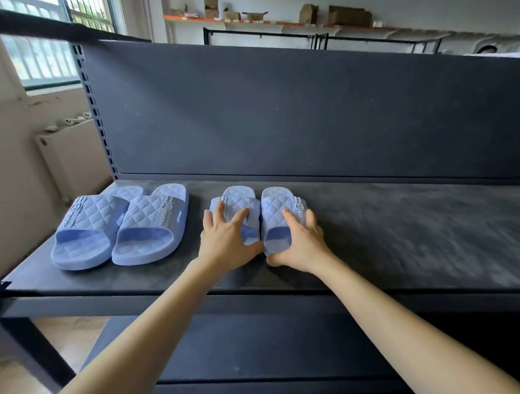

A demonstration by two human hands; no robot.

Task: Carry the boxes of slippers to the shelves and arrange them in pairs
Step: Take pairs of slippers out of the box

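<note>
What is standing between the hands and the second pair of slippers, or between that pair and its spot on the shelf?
Nothing visible. The left hand rests on the left slipper, the right hand holds the right slipper, and both already lie side by side on the shelf, apart from the first pair.

Left hand (pixel 225 238) rests spread on left slipper (pixel 241 201); right hand (pixel 303 244) grips right slipper (pixel 278 209). Both side by side on shelf (pixel 403 238).
</note>
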